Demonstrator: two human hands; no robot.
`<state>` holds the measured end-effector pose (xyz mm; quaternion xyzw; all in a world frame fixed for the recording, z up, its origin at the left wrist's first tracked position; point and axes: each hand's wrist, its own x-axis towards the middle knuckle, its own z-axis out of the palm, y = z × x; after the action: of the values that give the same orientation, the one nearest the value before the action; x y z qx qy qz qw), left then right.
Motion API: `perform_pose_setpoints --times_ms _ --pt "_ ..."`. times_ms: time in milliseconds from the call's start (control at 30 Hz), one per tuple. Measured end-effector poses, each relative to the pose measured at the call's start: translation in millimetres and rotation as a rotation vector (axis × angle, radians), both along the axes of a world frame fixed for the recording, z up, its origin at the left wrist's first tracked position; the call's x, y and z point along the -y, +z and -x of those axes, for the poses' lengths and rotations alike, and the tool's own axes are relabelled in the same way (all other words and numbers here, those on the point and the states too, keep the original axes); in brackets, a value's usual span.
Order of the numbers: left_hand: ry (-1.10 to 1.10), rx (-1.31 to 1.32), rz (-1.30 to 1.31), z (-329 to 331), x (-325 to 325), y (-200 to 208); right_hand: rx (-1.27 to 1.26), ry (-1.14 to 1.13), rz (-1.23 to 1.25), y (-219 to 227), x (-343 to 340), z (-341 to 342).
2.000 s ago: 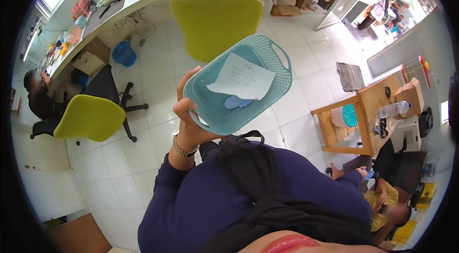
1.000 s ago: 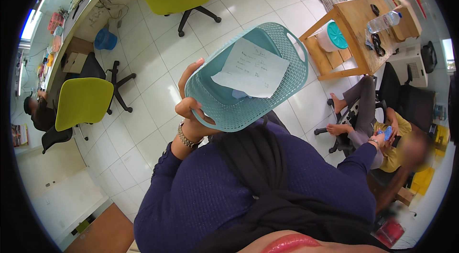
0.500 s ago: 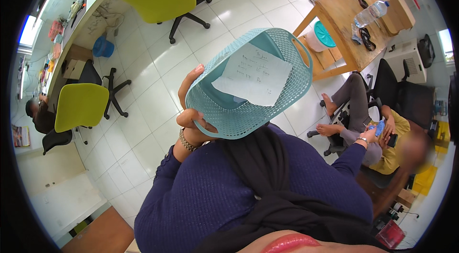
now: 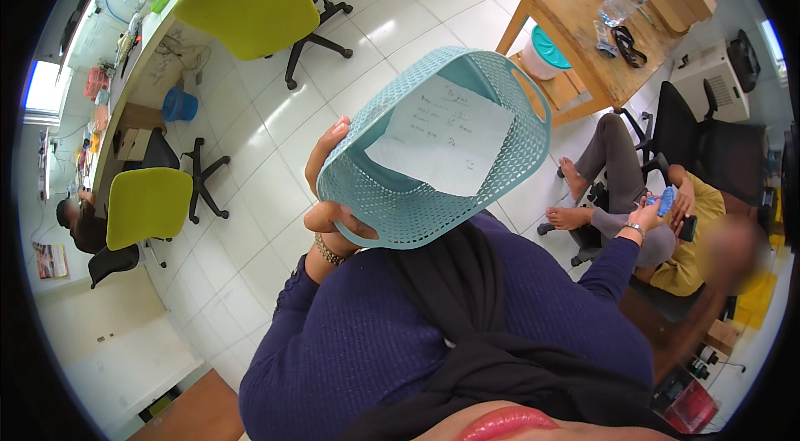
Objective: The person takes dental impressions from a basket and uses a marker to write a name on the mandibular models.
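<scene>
Left hand point(image 4: 330, 218) curled round end of basket point(image 4: 408, 224), paper point(image 4: 450, 137) lying inside, just right of hand. Right hand point(image 4: 643, 219), well apart, fingers closed on blue item point(image 4: 667, 201) beside seated person point(image 4: 707, 191). Step looks like holding basket while handling item; next move calls for steady left grip.

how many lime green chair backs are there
2: one lime-green chair back above-left of the basket; the second chair back lower, farther left. Others could be hidden.
</scene>
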<state>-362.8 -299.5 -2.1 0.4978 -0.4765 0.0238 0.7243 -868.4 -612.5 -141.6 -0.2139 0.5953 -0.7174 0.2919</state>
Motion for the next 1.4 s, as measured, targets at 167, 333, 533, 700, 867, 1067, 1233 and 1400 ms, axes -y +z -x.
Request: perform_pose_setpoints --times_ms 167,333,533,700,867,1067,1233,1400 --pt "-0.025 -0.125 -0.002 -2 -5 -5 -0.014 -0.012 -0.075 -10 13 7" --pt "0.028 0.012 0.039 -4 -2 2 -0.018 0.002 -0.087 -13 23 0" --pt "0.004 0.034 0.049 -4 2 0 -0.013 0.026 -0.079 -5 24 -12" --pt "0.031 0.121 0.089 -3 8 6 -0.011 0.04 -0.076 4 21 -22" --pt "-0.018 0.147 0.137 -5 9 5 0.014 0.057 -0.083 13 15 -30" --pt "0.0 0.182 0.133 -4 12 -1 0.058 0.08 -0.102 27 3 -42" --pt "-0.018 0.068 0.084 2 13 -3 0.095 0.099 -0.147 36 -12 -61" --pt "0.025 -0.029 0.028 13 14 1 0.107 0.155 -0.046 31 -11 -52"
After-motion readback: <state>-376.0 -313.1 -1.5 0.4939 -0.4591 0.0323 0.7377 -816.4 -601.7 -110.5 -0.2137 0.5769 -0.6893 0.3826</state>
